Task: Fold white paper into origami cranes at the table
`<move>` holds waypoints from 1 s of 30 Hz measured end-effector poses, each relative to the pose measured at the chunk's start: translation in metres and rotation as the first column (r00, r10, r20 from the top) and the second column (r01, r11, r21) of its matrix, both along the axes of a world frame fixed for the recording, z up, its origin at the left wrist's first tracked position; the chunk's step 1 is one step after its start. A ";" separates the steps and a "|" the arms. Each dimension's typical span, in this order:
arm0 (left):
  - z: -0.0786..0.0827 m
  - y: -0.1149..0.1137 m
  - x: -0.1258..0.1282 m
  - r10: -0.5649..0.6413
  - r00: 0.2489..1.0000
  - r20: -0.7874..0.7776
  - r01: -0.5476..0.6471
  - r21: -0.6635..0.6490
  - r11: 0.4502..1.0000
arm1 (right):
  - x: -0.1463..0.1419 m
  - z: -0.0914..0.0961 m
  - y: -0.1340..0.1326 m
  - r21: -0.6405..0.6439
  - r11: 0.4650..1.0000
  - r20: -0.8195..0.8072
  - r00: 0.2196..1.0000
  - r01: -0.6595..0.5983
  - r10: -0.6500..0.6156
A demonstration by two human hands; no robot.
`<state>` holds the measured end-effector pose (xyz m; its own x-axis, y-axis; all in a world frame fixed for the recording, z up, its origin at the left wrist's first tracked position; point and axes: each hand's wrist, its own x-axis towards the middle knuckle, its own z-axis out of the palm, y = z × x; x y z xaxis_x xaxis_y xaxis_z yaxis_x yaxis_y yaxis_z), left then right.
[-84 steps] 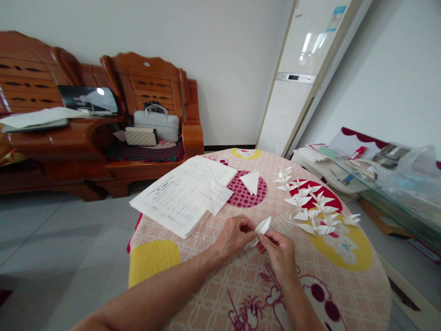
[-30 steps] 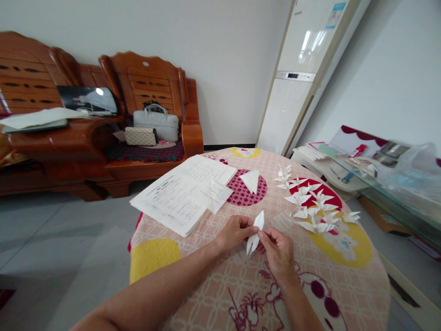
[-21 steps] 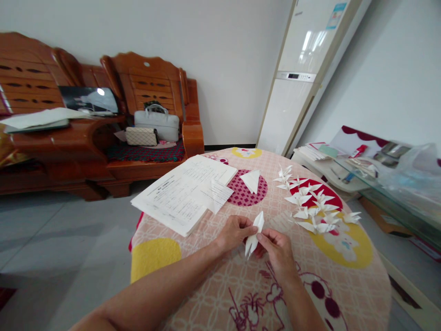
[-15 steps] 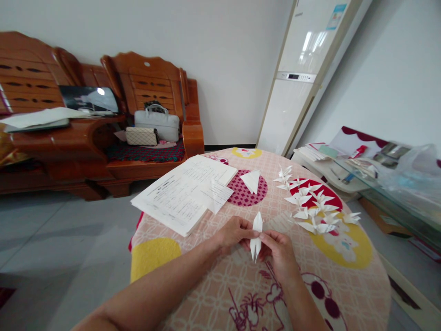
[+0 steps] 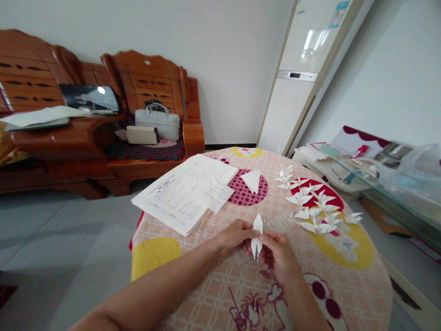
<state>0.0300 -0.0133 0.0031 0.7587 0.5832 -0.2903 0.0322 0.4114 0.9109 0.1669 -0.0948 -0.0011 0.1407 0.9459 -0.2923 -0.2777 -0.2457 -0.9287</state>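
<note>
A narrow folded white paper [image 5: 257, 224], pointed at the top and split into two points at the bottom, is held upright above the table. My left hand [image 5: 237, 235] pinches its left edge between thumb and fingers. From the other side my right hand [image 5: 279, 250] grips it, thumb on the front face, with the other fingers partly hidden behind. Several folded paper cranes [image 5: 315, 207] stand in a group to the right. Beyond my hands lies a folded white paper triangle [image 5: 252, 180]. A creased printed paper square [image 5: 220, 195] rests on a stack of printed sheets [image 5: 172, 197] at the left.
The round table wears a patterned pink tablecloth [image 5: 196, 280]. Right of it, a glass-topped stand [image 5: 374, 181] carries papers and a plastic bag [image 5: 413, 174]. Behind are a wooden sofa [image 5: 195, 135] with bags and a tall air conditioner [image 5: 287, 108].
The two lower points of the folded paper have spread slightly apart. Both hands keep their hold in nearly the same place, and the view has shifted a little.
</note>
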 end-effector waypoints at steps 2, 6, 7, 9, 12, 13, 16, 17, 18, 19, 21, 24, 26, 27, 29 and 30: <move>0.001 0.001 -0.001 -0.048 0.999 0.009 0.048 0.001 0.999 | 0.000 0.000 0.000 0.003 1.000 0.004 1.000 0.013 -0.013; 0.003 0.004 -0.003 -0.080 0.997 -0.006 0.080 0.002 0.997 | 0.000 0.000 0.000 0.013 1.000 -0.020 1.000 0.001 -0.001; 0.004 0.004 -0.003 -0.076 0.997 -0.010 0.076 0.004 0.997 | 0.001 -0.001 0.000 0.022 1.000 -0.031 0.999 -0.015 0.016; 0.005 0.003 -0.004 -0.069 0.998 -0.012 0.069 0.007 0.998 | 0.001 -0.001 0.000 0.039 0.998 -0.047 0.998 -0.050 0.051; 0.007 0.002 -0.005 -0.072 0.997 -0.021 0.073 0.009 0.997 | 0.003 0.000 -0.001 0.042 0.997 -0.052 0.996 -0.064 0.066; 0.008 0.001 -0.006 -0.075 0.997 -0.025 0.075 0.012 0.997 | 0.003 0.001 -0.001 0.041 0.997 -0.050 0.997 -0.062 0.064; 0.009 -0.001 -0.007 -0.076 0.996 -0.044 0.077 0.034 0.996 | 0.003 0.002 -0.002 0.030 0.999 -0.035 0.999 -0.040 0.041; 0.009 -0.001 -0.007 -0.076 0.996 -0.046 0.078 0.047 0.996 | 0.003 0.002 -0.002 0.027 0.999 -0.034 0.999 -0.033 0.034; 0.009 -0.001 -0.007 -0.077 0.996 -0.044 0.080 0.062 0.995 | 0.003 0.002 -0.001 0.027 0.999 -0.036 0.999 -0.029 0.030; 0.008 0.000 -0.007 -0.080 0.996 -0.036 0.083 0.080 0.993 | 0.003 0.002 -0.001 0.030 0.999 -0.041 0.999 -0.027 0.028; 0.006 0.000 -0.006 -0.092 0.996 -0.009 0.092 0.114 0.989 | 0.003 0.002 -0.001 0.054 0.998 -0.055 0.998 -0.028 0.031; 0.002 0.000 -0.004 -0.088 0.996 0.016 0.085 0.155 0.984 | 0.006 0.000 -0.001 0.080 0.996 -0.052 0.998 -0.030 0.035; 0.000 0.000 -0.003 -0.071 0.997 0.013 0.068 0.175 0.982 | 0.007 -0.001 -0.002 0.062 0.997 -0.028 0.998 -0.048 0.050; -0.001 0.000 -0.002 -0.061 0.998 0.011 0.058 0.187 0.981 | 0.008 -0.001 -0.002 0.053 0.997 -0.019 0.998 -0.059 0.060; -0.002 0.001 -0.003 -0.048 0.999 0.010 0.045 0.217 0.975 | 0.007 -0.002 -0.002 0.051 0.996 -0.011 0.997 -0.077 0.078; -0.002 0.001 -0.004 -0.045 0.999 0.012 0.041 0.234 0.971 | 0.007 -0.001 -0.002 0.060 0.995 -0.010 0.996 -0.082 0.083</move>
